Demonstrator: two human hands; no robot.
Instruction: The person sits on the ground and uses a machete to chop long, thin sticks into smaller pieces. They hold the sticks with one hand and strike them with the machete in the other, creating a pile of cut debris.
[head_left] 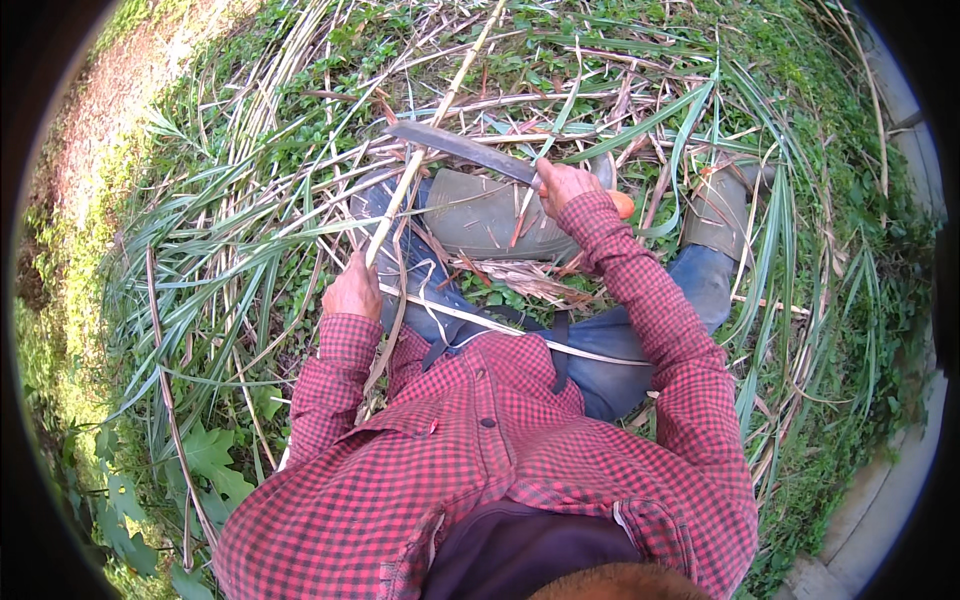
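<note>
My left hand (353, 288) is closed round the lower part of a long pale yellow stalk (398, 197), which slants up and away from me. In my right hand (568, 188) is a long-bladed knife (465, 149) with an orange handle end showing past my wrist. Its dark blade points left, and the tip end crosses the stalk above my left hand; whether the edge touches it I cannot tell. A thin pale strip (560, 347) runs from beside my left hand across my lap.
I sit on grassy ground, legs bent, one olive boot (490, 215) lying crosswise before me and the other boot (716, 212) to the right. Cut stalks and long green leaves (215, 265) litter the left and far side. A grey concrete edge (895, 490) curves along the right.
</note>
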